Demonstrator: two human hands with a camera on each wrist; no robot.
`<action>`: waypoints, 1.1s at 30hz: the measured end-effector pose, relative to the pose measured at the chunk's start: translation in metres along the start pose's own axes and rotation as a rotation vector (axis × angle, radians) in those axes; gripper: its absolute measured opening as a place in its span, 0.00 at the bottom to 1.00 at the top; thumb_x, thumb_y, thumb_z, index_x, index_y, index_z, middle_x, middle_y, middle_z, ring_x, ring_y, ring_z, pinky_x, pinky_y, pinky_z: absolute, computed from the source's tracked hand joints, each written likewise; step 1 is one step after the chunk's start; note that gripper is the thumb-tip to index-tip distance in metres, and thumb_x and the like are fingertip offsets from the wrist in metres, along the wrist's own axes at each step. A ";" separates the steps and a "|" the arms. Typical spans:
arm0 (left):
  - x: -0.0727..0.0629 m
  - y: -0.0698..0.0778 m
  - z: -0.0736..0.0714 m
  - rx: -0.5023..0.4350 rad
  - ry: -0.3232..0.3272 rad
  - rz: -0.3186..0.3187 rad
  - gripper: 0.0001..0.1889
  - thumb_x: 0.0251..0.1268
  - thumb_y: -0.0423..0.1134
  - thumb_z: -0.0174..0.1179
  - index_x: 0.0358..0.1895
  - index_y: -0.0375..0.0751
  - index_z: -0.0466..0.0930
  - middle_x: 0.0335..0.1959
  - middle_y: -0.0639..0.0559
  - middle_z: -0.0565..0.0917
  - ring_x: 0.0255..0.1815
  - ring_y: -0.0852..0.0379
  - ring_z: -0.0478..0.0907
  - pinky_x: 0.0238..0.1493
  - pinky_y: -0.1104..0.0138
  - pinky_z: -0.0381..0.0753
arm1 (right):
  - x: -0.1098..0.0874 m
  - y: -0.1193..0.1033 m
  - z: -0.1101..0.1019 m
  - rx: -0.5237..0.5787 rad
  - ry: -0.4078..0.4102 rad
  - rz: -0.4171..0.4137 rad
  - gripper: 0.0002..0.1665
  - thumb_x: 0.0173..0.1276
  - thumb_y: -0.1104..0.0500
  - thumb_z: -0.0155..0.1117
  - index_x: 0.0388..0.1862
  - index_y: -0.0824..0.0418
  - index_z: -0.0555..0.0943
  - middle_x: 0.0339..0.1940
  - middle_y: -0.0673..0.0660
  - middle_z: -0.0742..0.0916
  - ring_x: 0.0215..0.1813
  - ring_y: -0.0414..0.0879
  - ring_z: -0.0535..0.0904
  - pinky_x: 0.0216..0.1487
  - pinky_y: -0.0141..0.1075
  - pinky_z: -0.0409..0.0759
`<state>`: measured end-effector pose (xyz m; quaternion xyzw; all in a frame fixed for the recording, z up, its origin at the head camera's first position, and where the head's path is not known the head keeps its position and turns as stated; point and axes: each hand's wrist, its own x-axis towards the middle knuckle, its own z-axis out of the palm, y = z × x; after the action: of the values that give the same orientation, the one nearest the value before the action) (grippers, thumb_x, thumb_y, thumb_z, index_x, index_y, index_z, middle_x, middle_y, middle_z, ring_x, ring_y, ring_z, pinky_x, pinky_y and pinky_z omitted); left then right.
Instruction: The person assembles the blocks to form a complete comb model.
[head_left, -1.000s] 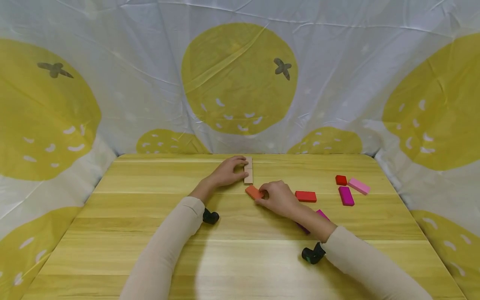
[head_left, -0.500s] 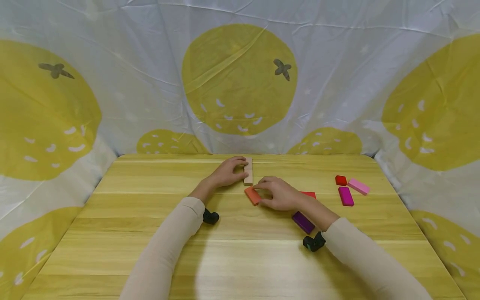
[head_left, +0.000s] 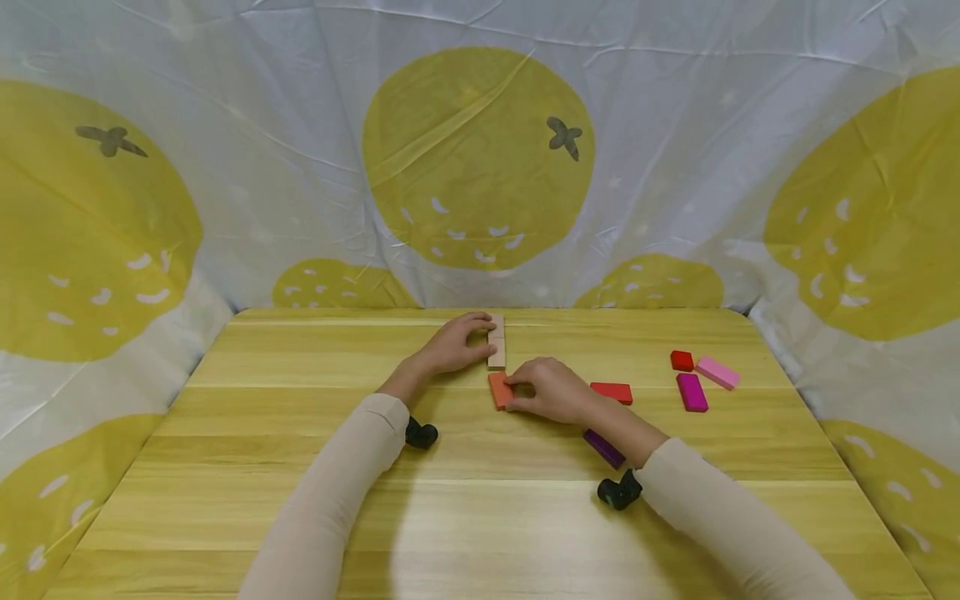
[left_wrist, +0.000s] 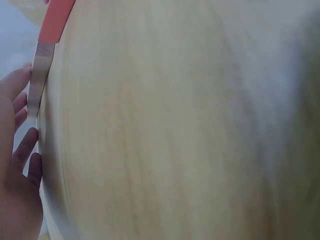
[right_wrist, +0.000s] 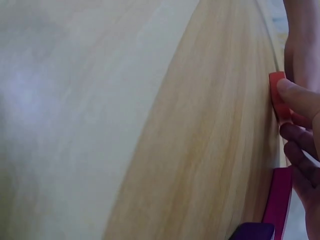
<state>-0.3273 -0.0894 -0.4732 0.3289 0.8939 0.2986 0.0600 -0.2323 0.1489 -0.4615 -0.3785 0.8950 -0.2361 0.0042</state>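
Two plain wooden blocks (head_left: 497, 342) lie end to end in a row near the table's back. Against the row's left side rest the thumb and fingers of my left hand (head_left: 452, 344); the left wrist view shows them touching it from one side. My right hand (head_left: 553, 390) pinches an orange block (head_left: 498, 390) between thumb and fingers, flat on the table just in front of the row. In the left wrist view the orange block (left_wrist: 56, 20) lines up with the near wooden block (left_wrist: 41, 70); whether they touch, I cannot tell.
A red block (head_left: 611, 392) lies right of my right hand. A purple block (head_left: 603, 450) is partly hidden by the right forearm. Farther right sit a small red block (head_left: 682, 361), a pink block (head_left: 717, 372) and a magenta block (head_left: 692, 392). A patterned curtain (head_left: 480, 167) hangs behind the table.
The orange block has turned from slanted to nearly in line with the wooden row. My right fingers loosened on it half a second ago, then pinched it again. The left hand stayed put.
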 end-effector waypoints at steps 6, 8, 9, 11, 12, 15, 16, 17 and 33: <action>0.000 0.000 0.000 -0.002 -0.001 0.009 0.27 0.76 0.46 0.63 0.71 0.36 0.75 0.75 0.42 0.69 0.77 0.42 0.62 0.76 0.52 0.60 | 0.002 -0.004 0.003 -0.011 0.010 0.049 0.23 0.66 0.47 0.78 0.52 0.61 0.89 0.46 0.53 0.90 0.47 0.47 0.86 0.51 0.42 0.83; 0.000 0.000 0.000 -0.002 -0.002 0.011 0.27 0.76 0.46 0.63 0.71 0.36 0.75 0.75 0.42 0.69 0.77 0.42 0.62 0.76 0.51 0.60 | 0.002 -0.003 0.003 0.008 0.002 0.062 0.25 0.66 0.46 0.77 0.55 0.60 0.88 0.47 0.52 0.90 0.48 0.45 0.85 0.51 0.41 0.83; 0.001 0.000 0.000 -0.001 -0.003 0.011 0.27 0.76 0.46 0.62 0.72 0.37 0.75 0.75 0.42 0.69 0.77 0.42 0.62 0.76 0.51 0.60 | 0.002 -0.003 0.003 0.021 -0.003 0.064 0.26 0.67 0.46 0.77 0.57 0.60 0.87 0.48 0.52 0.90 0.48 0.45 0.85 0.52 0.41 0.82; 0.001 0.000 0.000 -0.001 -0.004 0.010 0.27 0.77 0.46 0.63 0.72 0.37 0.75 0.75 0.42 0.69 0.77 0.42 0.62 0.76 0.51 0.60 | 0.002 -0.002 0.002 0.040 -0.017 0.059 0.29 0.68 0.46 0.75 0.63 0.59 0.85 0.51 0.52 0.89 0.52 0.45 0.85 0.55 0.41 0.82; 0.001 -0.001 0.000 0.000 -0.005 0.010 0.27 0.76 0.46 0.63 0.72 0.37 0.75 0.76 0.42 0.69 0.77 0.43 0.62 0.76 0.51 0.60 | 0.002 -0.001 0.001 0.047 -0.024 0.051 0.30 0.69 0.47 0.75 0.65 0.60 0.84 0.53 0.53 0.89 0.54 0.46 0.84 0.56 0.42 0.81; 0.001 -0.002 0.000 -0.001 -0.008 0.011 0.27 0.77 0.46 0.63 0.72 0.37 0.75 0.76 0.43 0.69 0.77 0.43 0.62 0.76 0.51 0.60 | 0.002 0.001 0.001 0.054 -0.032 0.018 0.29 0.71 0.50 0.73 0.66 0.61 0.83 0.56 0.55 0.88 0.58 0.48 0.83 0.60 0.44 0.80; 0.002 -0.002 0.000 -0.003 -0.010 0.012 0.27 0.77 0.46 0.62 0.72 0.37 0.75 0.76 0.43 0.69 0.77 0.43 0.62 0.76 0.52 0.60 | 0.002 0.001 0.001 0.051 -0.032 0.011 0.29 0.71 0.51 0.73 0.66 0.62 0.83 0.56 0.56 0.88 0.58 0.49 0.83 0.60 0.45 0.80; 0.002 -0.002 0.000 -0.004 -0.011 0.014 0.27 0.77 0.46 0.62 0.72 0.37 0.75 0.76 0.43 0.69 0.77 0.43 0.62 0.76 0.52 0.60 | 0.002 0.001 0.001 0.049 -0.030 0.007 0.28 0.71 0.51 0.74 0.65 0.62 0.84 0.55 0.56 0.88 0.58 0.49 0.83 0.60 0.45 0.80; 0.001 -0.003 0.000 -0.020 -0.010 0.008 0.27 0.76 0.45 0.63 0.72 0.36 0.75 0.76 0.43 0.69 0.78 0.43 0.61 0.77 0.51 0.59 | 0.007 0.002 0.007 0.036 0.002 0.029 0.28 0.69 0.50 0.76 0.62 0.63 0.85 0.51 0.55 0.89 0.53 0.46 0.84 0.54 0.41 0.82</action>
<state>-0.3292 -0.0907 -0.4746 0.3332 0.8893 0.3061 0.0666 -0.2374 0.1422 -0.4675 -0.3651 0.8961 -0.2522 0.0135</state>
